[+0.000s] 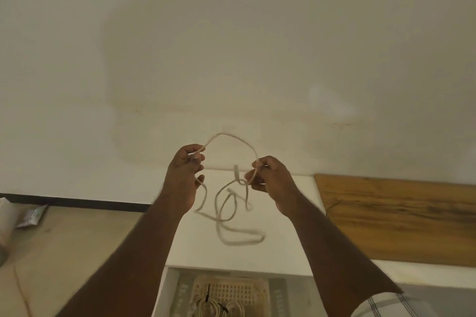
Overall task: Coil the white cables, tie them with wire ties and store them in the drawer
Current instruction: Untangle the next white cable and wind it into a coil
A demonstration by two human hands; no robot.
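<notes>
Both hands are raised in the middle of the frame, in front of a pale wall (231, 46). The left hand (184, 177) pinches a white cable (231, 213) near its upper fingertips, and the lower fingers curl round the same cable where it leaves the hand below. The right hand (270, 180) pinches the cable between thumb and fingers. Between the two hands the cable makes an arch that rises above them. Below the hands the rest of the cable hangs in loose, tangled loops, blurred, in front of a white top (283, 244). I cannot tell if the lowest loop touches this top or hangs just over it.

At the bottom centre of the frame a drawer (170, 291) is open. In it sits a pale basket (231, 288) with a grid pattern. In the basket lie two coils (206, 307) of white cable, side by side, each bound with a black tie (207, 296).

At the right of the frame a wooden board (399, 216) lies on the white top. At the left edge, on a tan surface (77, 239), there is a crumpled packet (31, 216); what it is I cannot tell. A checked sleeve (386, 306) shows at the lower right, on the right arm.
</notes>
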